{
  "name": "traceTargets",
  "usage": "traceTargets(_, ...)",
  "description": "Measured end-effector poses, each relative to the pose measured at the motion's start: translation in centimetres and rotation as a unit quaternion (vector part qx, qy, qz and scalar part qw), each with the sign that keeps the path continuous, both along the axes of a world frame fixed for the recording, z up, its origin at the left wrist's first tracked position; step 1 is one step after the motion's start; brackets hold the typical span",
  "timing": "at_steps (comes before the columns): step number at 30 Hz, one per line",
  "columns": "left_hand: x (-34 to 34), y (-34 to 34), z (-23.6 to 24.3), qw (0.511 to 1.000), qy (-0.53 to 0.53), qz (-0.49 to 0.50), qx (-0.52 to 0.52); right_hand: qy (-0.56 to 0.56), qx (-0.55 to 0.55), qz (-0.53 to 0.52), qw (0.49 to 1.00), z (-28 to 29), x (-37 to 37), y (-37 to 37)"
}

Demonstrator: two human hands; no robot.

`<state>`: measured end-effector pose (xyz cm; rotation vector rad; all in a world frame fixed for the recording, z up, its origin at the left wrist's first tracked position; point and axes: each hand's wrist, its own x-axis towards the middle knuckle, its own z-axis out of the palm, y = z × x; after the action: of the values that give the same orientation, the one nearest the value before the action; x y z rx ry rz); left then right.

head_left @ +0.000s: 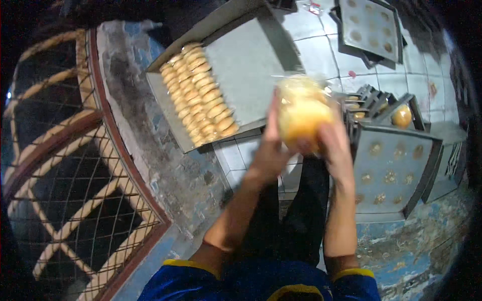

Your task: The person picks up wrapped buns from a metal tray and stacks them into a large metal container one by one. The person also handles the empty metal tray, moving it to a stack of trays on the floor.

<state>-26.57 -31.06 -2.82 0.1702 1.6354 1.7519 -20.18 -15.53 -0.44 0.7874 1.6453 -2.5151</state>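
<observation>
Between my two hands, above my knees, is a bundle of golden bread buns (pixel 304 108) in a shiny clear wrapper, blurred by motion. My left hand (pixel 271 145) is closed against its left side and underside. My right hand (pixel 335 140) grips the lower right side, with the thumb across the front. Ahead and to the left lies a large shallow metal tray (pixel 246 60). Rows of wrapped buns (pixel 198 98) line its left part, and bare metal shows in the rest.
On the right, a baking tray (pixel 389 173) with round residue marks leans beside stacked metal trays, where a loose bun (pixel 401 116) sits. Another marked tray (pixel 369 30) lies on white floor tiles (pixel 314 55) at the far right. A lattice grille (pixel 75 215) stands at left along a worn wall (pixel 150 115).
</observation>
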Motion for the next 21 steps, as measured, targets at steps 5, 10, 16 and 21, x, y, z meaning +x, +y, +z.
traceTargets(5,-8.6,-11.7,-8.7,0.976,-0.124,0.179,-0.021,-0.155,0.063,0.251,0.953,-13.9,-14.2,-10.7)
traceTargets(10,-12.0,-20.4,-22.4,0.88,-0.445,0.165,-0.007,-0.319,-0.119,0.39,0.855,-24.2,-19.1,-17.4)
traceTargets(16,-12.3,-23.5,-23.5,0.805,-0.565,0.124,-0.132,-0.452,-0.094,0.508,0.727,-28.6,-22.5,-19.2)
traceTargets(21,-12.4,-25.3,-19.3,0.853,-0.436,0.028,-0.285,-0.532,-0.054,0.477,0.697,-32.5,-23.2,-22.1)
